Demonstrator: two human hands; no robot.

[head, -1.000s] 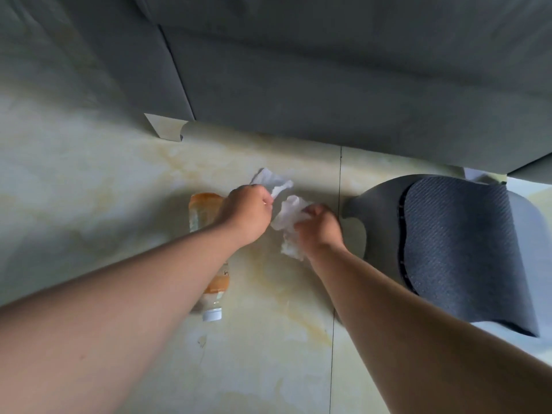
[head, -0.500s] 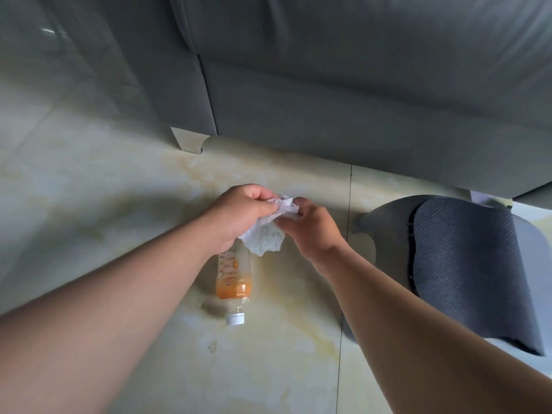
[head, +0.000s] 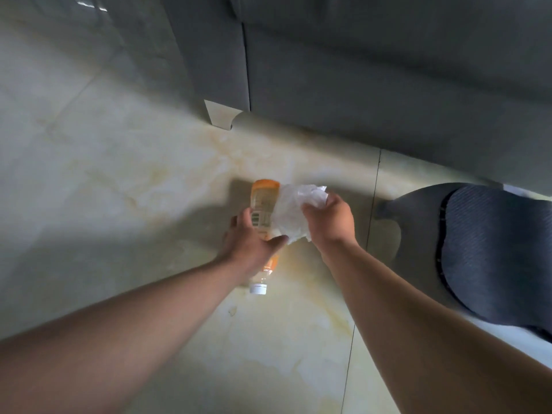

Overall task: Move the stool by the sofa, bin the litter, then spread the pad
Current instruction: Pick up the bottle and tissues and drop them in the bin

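A plastic bottle [head: 263, 201] with an orange label and white cap lies on the pale marble floor. My left hand [head: 251, 243] is spread over its middle, thumb on one side and fingers on the other, not closed on it. Just to the right, my right hand [head: 328, 219] is shut on crumpled white tissue [head: 291, 213], which hangs against the bottle. The dark grey pad [head: 493, 249] lies partly rolled on the floor at the right. No stool or bin is in view.
The grey sofa [head: 373, 85] fills the top of the view, its base close behind the bottle. A pale sofa foot [head: 221, 115] stands on the floor at its corner. Tiled floor stretches to the left and toward me.
Both hands were gathering the tissue. My left hand has let go of it and dropped onto the bottle, while my right hand keeps all the tissue.
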